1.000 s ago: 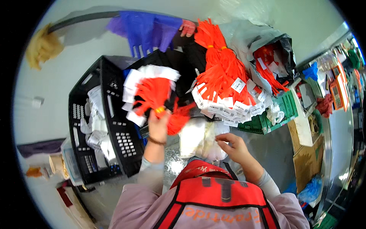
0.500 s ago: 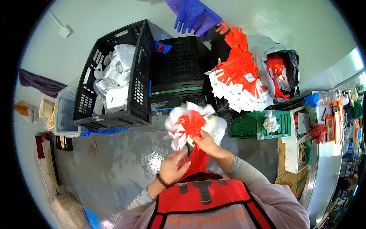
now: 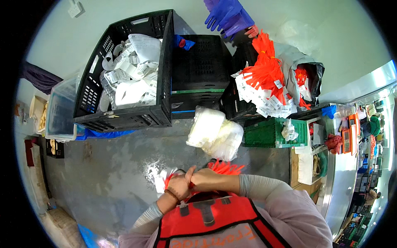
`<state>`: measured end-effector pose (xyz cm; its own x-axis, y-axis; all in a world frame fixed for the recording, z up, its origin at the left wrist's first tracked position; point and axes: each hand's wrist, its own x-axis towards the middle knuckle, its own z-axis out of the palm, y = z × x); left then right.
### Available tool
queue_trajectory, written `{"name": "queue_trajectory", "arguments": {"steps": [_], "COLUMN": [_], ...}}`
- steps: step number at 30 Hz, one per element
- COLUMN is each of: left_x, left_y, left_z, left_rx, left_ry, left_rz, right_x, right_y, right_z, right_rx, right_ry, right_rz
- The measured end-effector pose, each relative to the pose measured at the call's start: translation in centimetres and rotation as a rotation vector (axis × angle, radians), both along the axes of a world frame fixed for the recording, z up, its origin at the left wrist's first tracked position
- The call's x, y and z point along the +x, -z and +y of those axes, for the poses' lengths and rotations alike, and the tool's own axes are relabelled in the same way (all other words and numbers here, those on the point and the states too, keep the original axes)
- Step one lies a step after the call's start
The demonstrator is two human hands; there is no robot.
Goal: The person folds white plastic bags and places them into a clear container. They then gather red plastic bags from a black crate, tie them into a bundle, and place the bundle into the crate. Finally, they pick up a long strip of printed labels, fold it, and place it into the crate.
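Red strips [image 3: 225, 168] fan out at the lower middle of the frame, just past the right hand [image 3: 204, 180] of the person I am watching, and white tags [image 3: 160, 182] poke out on the other side, beside the left hand [image 3: 179, 187]. Both hands are pressed together low in front of the body, each curled closed around this small bundle; the undersides of the fingers are hidden from me. A dark beaded bracelet [image 3: 172, 196] circles the left wrist, just above a red, black-edged apron [image 3: 206, 215]. Two pale, plastic-wrapped packs [image 3: 206, 126] lie touching each other near the centre, over the grey floor [image 3: 115, 165]. At the upper left, a black crate [image 3: 124, 120] holds a loose pile of white printed labels [image 3: 132, 89]. Dark stacked crates [image 3: 198, 62] stand just to its right. Toward the upper right rests a far bigger heap of red tagged strips [image 3: 264, 74], beside an open grey plastic bag [image 3: 291, 56] with more red inside. Purple gloves [image 3: 231, 20] hang above it at the top of the frame, and a green crate [image 3: 260, 134] sits below the heap, right of the packs.
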<state>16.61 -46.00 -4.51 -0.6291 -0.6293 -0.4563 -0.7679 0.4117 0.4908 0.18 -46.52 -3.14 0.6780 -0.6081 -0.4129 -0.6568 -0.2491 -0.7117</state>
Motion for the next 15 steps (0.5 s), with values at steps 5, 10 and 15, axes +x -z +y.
{"name": "queue_trajectory", "arguments": {"steps": [5, 10, 15], "left_x": [2.6, 3.5, 4.4], "left_y": [0.1, 0.2, -0.1], "left_z": [0.1, 0.5, 1.5], "left_rx": [0.118, 0.185, 0.12], "left_ry": [-0.009, 0.031, 0.079], "left_rz": [0.009, -0.012, 0.125], "right_x": [2.4, 2.6, 1.6], "right_y": [4.1, 3.7, 4.8], "right_z": [2.7, 3.2, 5.0], "right_rx": [-0.169, -0.178, -0.319], "right_ry": [-0.046, 0.065, 0.108], "right_rz": [0.137, 0.131, -0.076]}}
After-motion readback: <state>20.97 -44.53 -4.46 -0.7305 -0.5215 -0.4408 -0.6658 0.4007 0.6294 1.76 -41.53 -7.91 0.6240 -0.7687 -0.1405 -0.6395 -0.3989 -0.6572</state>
